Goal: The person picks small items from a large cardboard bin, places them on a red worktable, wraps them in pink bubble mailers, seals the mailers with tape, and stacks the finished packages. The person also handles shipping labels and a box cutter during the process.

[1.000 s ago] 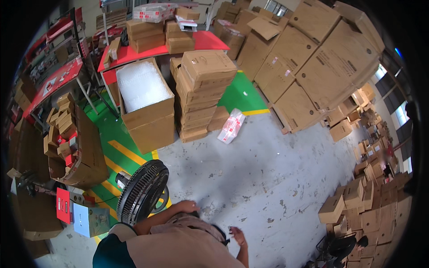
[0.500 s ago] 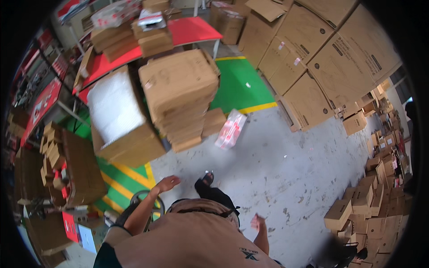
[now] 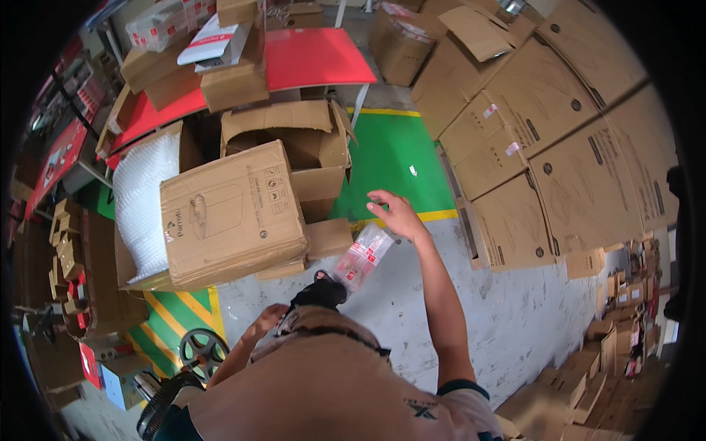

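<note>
My right hand [image 3: 397, 214] reaches forward with fingers apart and slightly curved, holding nothing. It appears above the floor, by the clear plastic-wrapped package [image 3: 362, 256] with red-and-white markings. Low at my waist is my left hand [image 3: 269, 317], its fingers loosely extended and nothing visible in them. In front of me stands a large brown cardboard box [image 3: 232, 213], printed with a line drawing and symbols. An opened carton [image 3: 320, 180] with raised flaps shows behind it. To its left, bubble wrap [image 3: 147, 198] bulges from another box.
A red-topped table [image 3: 316, 59] at the back carries boxes and packages. Tall stacked cartons [image 3: 551, 140] line the right, with more boxes [image 3: 618, 323] beyond. A dark spoked wheel [image 3: 204, 353] is at my left side. Yellow-striped green floor [image 3: 401, 151] borders grey floor.
My right hand has risen from my side and reached forward. I have moved nearer the boxes and the wrapped package. The opened carton's inside now shows behind the large box.
</note>
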Demonstrator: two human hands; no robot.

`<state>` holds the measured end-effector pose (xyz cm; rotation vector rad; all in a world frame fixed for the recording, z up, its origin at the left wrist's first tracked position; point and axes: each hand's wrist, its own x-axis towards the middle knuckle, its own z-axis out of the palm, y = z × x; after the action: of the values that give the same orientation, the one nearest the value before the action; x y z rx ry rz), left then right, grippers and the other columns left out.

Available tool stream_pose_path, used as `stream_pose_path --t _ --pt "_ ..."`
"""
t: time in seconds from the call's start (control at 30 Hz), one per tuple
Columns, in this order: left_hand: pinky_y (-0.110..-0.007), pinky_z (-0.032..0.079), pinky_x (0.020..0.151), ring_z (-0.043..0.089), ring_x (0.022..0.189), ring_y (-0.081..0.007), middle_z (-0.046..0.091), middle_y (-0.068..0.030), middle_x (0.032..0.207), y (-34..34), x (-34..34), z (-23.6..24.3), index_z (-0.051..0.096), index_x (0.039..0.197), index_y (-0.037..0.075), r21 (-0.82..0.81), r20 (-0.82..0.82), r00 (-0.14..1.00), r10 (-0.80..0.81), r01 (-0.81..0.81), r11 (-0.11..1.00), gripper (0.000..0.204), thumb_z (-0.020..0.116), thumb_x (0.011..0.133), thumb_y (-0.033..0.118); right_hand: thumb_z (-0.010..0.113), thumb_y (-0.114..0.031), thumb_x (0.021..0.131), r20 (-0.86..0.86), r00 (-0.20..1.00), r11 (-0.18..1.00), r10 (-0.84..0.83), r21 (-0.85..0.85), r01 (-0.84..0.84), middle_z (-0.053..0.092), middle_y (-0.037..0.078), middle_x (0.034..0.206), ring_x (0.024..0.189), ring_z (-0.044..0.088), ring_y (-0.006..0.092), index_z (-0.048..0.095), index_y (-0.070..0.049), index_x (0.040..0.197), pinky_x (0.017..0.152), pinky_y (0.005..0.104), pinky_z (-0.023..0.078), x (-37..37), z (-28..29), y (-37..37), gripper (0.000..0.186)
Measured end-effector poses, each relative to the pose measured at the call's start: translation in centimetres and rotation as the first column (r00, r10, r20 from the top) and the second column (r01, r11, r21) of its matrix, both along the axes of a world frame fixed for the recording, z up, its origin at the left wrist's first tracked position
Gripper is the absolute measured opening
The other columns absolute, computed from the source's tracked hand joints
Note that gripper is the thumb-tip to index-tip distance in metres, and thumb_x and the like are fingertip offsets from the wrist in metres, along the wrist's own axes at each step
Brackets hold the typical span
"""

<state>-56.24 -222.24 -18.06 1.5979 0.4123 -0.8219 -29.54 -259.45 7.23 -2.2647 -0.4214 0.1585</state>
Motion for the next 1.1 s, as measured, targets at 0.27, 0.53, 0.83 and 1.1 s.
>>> stream_pose_path --t 0.27,0.53,0.83,1.1 --pt "-0.03 0.048 0.083 0.061 0.092 -0.0169 0.069 -0.0058 0.1 -9.5 2.8 -3.8 0.066 0.121 0.004 -0.031 0.086 0.864 0.495 -0.495 0.869 0.042 0.059 0.099 0.038 0.066 -0.024 0.094 -0.296 0.952 0.995 -0.078 -0.08 0.056 0.074 0.011 0.098 0.091 0.071 0.0207 0.071 -0.002 0.108 0.084 0.0333 0.055 8.1 -11.1 -8.1 0.026" --pt "-0.035 0.051 0.078 0.062 0.094 -0.0162 0.067 -0.0069 0.108 -18.1 2.7 -1.7 0.06 0.127 0.008 -0.088 -0.181 0.598 0.781 -0.801 0.593 0.042 0.06 0.099 0.041 0.068 -0.015 0.089 0.203 0.897 0.919 0.392 -0.051 -0.39 0.068 0.013 0.108 0.105 0.063 0.0338 0.07 -0.006 0.101 0.095 0.0415 0.05 25.8 -7.7 7.9 0.015" --pt "-0.032 0.052 0.079 0.068 0.085 -0.0184 0.072 -0.0124 0.091 -24.0 25.9 6.5 0.068 0.117 0.007 0.354 -0.03 0.536 0.844 -0.784 0.51 0.038 0.06 0.098 0.038 0.068 -0.021 0.089 0.671 0.608 0.785 0.424 0.062 -0.616 0.064 0.016 0.106 0.104 0.059 0.0354 0.067 -0.002 0.105 0.092 0.0439 0.048 52.5 -3.2 35.5 0.025" --pt "-0.025 0.049 0.072 0.058 0.078 -0.0103 0.061 0.0007 0.084 -4.5 54.2 18.0 0.067 0.098 0.002 0.096 0.649 0.273 0.71 -0.955 0.28 0.03 0.061 0.101 0.031 0.063 -0.043 0.096 -0.015 0.98 0.702 0.196 0.701 -0.129 0.055 0.02 0.121 0.11 0.056 0.0319 0.052 0.0 0.128 0.096 0.0436 0.044 69.9 -7.1 39.1 0.055"
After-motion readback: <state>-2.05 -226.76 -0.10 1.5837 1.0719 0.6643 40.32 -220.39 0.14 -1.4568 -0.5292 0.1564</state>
